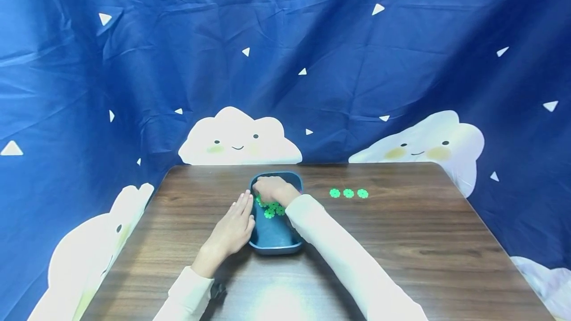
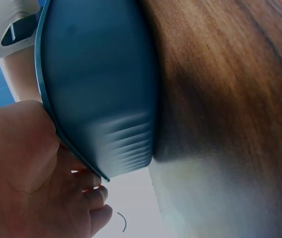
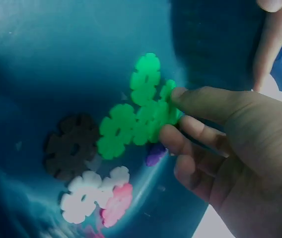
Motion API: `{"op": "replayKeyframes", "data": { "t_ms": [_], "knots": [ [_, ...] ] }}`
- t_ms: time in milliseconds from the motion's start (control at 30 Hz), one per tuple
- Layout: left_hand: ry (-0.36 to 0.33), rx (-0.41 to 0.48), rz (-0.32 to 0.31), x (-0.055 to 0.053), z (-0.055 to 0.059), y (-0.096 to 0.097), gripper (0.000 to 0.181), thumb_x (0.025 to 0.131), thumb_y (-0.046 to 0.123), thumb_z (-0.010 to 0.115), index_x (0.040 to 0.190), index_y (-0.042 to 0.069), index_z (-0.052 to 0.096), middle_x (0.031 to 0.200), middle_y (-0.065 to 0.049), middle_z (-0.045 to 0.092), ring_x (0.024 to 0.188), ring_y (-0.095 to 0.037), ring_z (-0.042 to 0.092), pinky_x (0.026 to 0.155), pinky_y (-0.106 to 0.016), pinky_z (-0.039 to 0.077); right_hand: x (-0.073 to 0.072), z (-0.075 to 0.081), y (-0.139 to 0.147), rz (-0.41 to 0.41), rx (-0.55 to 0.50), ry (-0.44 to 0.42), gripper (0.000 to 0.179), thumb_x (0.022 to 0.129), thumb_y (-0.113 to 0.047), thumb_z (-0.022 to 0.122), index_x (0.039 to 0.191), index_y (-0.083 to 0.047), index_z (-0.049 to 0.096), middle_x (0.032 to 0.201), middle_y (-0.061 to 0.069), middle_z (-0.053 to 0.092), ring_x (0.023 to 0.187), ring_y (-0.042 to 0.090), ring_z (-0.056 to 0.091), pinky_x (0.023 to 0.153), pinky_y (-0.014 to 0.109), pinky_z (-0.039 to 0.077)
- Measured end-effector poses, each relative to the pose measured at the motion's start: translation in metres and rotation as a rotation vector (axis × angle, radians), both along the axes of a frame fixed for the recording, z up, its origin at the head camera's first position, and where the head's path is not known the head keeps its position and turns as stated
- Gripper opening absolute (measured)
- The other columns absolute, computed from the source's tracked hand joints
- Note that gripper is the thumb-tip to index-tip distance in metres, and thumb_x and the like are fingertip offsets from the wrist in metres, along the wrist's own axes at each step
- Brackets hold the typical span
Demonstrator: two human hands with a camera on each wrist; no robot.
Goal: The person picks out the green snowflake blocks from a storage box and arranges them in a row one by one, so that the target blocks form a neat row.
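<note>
A deep blue plastic bin [image 1: 273, 250] stands on the table, with several green flower-shaped plastic pieces [image 1: 269, 213] inside. My right hand [image 1: 273, 188] reaches into its far end. In the right wrist view its thumb and curled fingers pinch a tilted green flower piece [image 3: 169, 91] at the edge of the green cluster. Dark brown [image 3: 74, 148], white [image 3: 81, 198], pink [image 3: 117, 204] and purple [image 3: 155, 154] pieces lie close by in the bin. My left hand [image 1: 233, 226] rests along the bin's left rim, fingers extended; the left wrist view shows its palm beside the outer wall.
Three green flower pieces [image 1: 348, 193] lie in a row on the wooden table [image 1: 401, 241], right of the bin. Behind the table's far edge hangs a blue curtain [image 1: 285, 63] with white clouds and triangles.
</note>
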State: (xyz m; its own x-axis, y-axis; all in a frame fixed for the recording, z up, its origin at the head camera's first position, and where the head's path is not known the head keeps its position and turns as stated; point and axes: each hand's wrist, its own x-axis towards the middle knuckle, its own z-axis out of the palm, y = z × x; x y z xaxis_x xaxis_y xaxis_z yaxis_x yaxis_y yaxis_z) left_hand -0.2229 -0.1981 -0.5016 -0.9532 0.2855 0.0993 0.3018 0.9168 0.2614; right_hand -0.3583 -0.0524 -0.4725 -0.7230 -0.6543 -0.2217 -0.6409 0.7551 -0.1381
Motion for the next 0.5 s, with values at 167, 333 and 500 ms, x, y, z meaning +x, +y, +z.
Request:
{"op": "replayKeyframes", "data": {
  "t_ms": [167,333,500],
  "knots": [
    [-0.010,-0.007,-0.003,0.0003,0.0015,0.0014,0.062,0.113,0.023,0.041,0.165,-0.007,0.027,0.176,-0.022,0.022,0.164,-0.037,0.024,0.134,-0.053,0.027,0.0007,-0.0028,-0.0002,-0.006,0.022,0.015,0.019,0.102,-0.016,0.069,0.121,-0.017,0.072,0.119,0.002,0.070,0.095,0.017,0.063,0.095,0.037,0.061],
    [-0.010,-0.012,0.000,-0.0002,0.0026,0.0017,0.062,0.113,0.023,0.041,0.165,-0.007,0.027,0.176,-0.022,0.022,0.164,-0.038,0.025,0.134,-0.053,0.027,0.0006,-0.0036,-0.0001,-0.002,0.027,0.029,0.022,0.103,-0.017,0.068,0.125,-0.017,0.071,0.123,0.003,0.070,0.096,0.018,0.064,0.098,0.039,0.062],
    [-0.012,-0.028,0.001,-0.0004,0.0026,0.0011,0.062,0.113,0.023,0.041,0.165,-0.007,0.026,0.176,-0.023,0.022,0.164,-0.038,0.026,0.134,-0.053,0.027,0.0007,-0.0038,-0.0001,0.005,0.029,0.037,0.025,0.103,-0.018,0.068,0.128,-0.018,0.071,0.130,0.005,0.069,0.101,0.019,0.065,0.103,0.042,0.061]
  ]
}}
